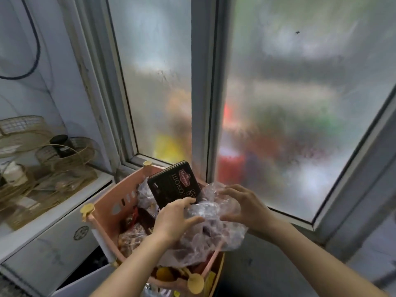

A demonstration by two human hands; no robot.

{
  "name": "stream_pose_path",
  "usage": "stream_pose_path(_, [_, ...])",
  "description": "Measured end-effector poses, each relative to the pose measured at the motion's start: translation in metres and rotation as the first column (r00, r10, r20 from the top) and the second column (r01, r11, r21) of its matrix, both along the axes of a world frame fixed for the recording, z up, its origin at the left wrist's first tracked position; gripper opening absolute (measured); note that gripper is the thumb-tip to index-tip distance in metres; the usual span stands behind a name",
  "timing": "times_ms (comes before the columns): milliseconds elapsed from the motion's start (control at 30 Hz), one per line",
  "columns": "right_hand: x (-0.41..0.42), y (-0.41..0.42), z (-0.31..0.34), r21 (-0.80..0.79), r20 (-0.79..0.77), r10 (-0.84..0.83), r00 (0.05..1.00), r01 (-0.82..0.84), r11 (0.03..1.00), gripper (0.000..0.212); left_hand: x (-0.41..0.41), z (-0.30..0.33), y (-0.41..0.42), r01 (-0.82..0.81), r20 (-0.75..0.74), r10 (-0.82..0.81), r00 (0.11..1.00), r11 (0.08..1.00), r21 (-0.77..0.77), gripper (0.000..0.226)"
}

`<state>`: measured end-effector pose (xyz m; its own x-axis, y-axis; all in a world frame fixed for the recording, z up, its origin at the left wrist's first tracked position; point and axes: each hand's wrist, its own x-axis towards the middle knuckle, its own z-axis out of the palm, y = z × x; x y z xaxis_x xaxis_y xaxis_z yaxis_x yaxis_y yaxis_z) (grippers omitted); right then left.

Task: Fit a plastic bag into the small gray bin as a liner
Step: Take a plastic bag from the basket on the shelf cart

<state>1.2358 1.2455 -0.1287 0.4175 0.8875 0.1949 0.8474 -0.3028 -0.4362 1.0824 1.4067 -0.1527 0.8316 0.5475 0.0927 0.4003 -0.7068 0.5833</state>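
A crumpled clear plastic bag lies on top of the contents of a pink plastic rack basket below the window. My left hand rests on the bag's left side, fingers curled onto the plastic. My right hand hovers at the bag's right side with fingers spread and bent, touching the plastic. No gray bin is in view.
A dark chocolate tin stands tilted in the basket behind the bag, among wrapped snacks. A white cabinet with wire baskets stands at left. Frosted window panes fill the back.
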Motion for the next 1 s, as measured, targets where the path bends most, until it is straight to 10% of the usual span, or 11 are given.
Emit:
stream_pose_path(233, [-0.012,-0.003,0.012,0.149,-0.042,0.000,0.999,0.006,0.989,0.037,-0.013,0.012,0.009,0.072,0.183,-0.045,0.982,0.986,-0.148,0.032])
stream_pose_path(633, [-0.145,-0.112,0.078,0.287,-0.170,-0.257,0.951,0.297,0.911,0.045,-0.106,0.078,-0.052,0.432,0.369,-0.317,0.873,0.855,-0.287,0.039])
stream_pose_path(1000, [-0.290,-0.303,0.106,0.335,-0.370,-0.569,0.734,0.677,0.656,0.026,-0.154,0.122,-0.248,0.794,0.432,-0.732,0.526,0.605,0.056,0.071])
